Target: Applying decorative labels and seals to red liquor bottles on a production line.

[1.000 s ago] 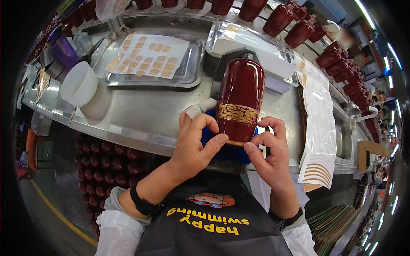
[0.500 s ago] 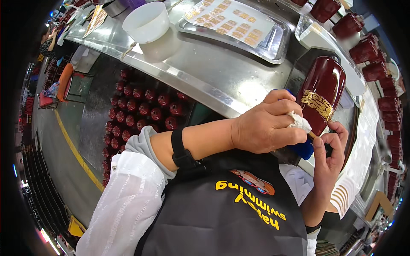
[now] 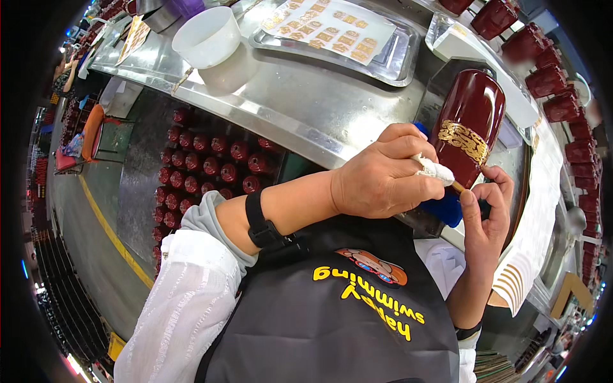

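A glossy dark red bottle-shaped vessel point(image 3: 474, 102) lies tilted on the bench at the right, with an ornate gold band point(image 3: 463, 142) round it. My left hand point(image 3: 383, 175) is closed on a bunched white cloth point(image 3: 436, 170) close to the vessel's near end. A small brownish-gold piece point(image 3: 458, 187) shows between the cloth and my right thumb. My right hand point(image 3: 486, 214) has bent fingers, one fingertip against the vessel's edge below the band; what it pinches is hidden. Something blue point(image 3: 445, 209), like a pad or cloth, lies under the vessel's near end.
A metal tray point(image 3: 402, 73) holds a white sheet of gold decals point(image 3: 332, 32). Beside it stands a white plastic bowl point(image 3: 207, 38). Several dark red vessels point(image 3: 211, 166) stand in rows below the bench edge, and more point(image 3: 549, 76) line the right. White paper point(image 3: 539, 223) covers the right side.
My view has shifted slightly, so the bench, vessel and hands all sit a little further left and higher. Both hands keep nearly the same hold at the vessel's near end.
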Demonstrator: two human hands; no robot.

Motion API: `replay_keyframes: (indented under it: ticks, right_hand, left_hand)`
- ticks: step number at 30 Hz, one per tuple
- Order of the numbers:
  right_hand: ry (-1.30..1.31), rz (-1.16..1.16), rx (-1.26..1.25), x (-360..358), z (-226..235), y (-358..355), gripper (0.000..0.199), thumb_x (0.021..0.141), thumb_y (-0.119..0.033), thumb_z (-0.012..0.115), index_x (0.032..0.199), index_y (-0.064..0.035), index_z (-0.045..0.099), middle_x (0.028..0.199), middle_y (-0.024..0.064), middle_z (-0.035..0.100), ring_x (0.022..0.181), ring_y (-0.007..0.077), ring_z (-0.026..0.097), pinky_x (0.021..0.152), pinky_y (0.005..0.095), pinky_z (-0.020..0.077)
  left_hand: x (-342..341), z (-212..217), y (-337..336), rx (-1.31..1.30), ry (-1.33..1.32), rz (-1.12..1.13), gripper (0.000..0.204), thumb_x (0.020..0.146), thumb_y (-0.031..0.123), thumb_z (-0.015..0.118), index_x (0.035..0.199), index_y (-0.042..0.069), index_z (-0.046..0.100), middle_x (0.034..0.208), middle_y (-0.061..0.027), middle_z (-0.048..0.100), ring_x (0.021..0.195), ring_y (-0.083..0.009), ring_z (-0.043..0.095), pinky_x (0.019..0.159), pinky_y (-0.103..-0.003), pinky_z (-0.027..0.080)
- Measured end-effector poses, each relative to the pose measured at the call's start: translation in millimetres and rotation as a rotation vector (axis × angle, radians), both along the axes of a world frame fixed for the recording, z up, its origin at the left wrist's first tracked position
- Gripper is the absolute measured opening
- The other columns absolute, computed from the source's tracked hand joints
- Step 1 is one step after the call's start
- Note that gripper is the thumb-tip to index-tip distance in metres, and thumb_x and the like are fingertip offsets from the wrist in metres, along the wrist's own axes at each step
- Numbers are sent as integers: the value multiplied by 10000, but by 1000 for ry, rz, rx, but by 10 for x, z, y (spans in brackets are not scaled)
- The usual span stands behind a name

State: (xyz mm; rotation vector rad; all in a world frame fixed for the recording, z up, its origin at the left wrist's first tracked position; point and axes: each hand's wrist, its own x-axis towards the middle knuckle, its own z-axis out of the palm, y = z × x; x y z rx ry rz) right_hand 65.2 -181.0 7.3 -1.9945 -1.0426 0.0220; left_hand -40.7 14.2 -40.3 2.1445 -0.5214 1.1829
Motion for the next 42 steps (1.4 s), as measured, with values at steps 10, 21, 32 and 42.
replay_keyframes:
  ticks: [10,21,32,42]
  right_hand:
    - [41,34,56,-59,70,70,134,771,-66,723,767,-24,596,1006,183,527,1081,306,474,871,381,412]
    - [102,70,66,2,61,2,155,801,-132,727,798,-28,612,1059,181,486,1087,309,457,897,375,392]
    - [214,112,66,26,63,-71,160,826,-175,713,839,-43,625,1106,175,464,1121,310,444,944,390,373]
    - [254,109,85,50,-41,-130,143,866,-163,660,840,-30,612,1112,169,470,1129,319,448,959,393,373]
  left_hand:
    - [-180,-58,86,-60,102,57,350,678,-20,706,993,104,617,1056,-97,672,958,-285,569,831,-447,460]
    - [-58,53,25,92,34,36,277,670,44,723,919,122,630,978,-63,679,934,-231,546,782,-403,470]
    - [-10,104,17,146,23,3,272,670,90,722,924,137,634,995,-46,677,948,-212,527,756,-341,445]
    - [45,207,41,371,0,-35,257,667,119,723,901,173,633,961,41,654,939,-180,504,764,-326,428]
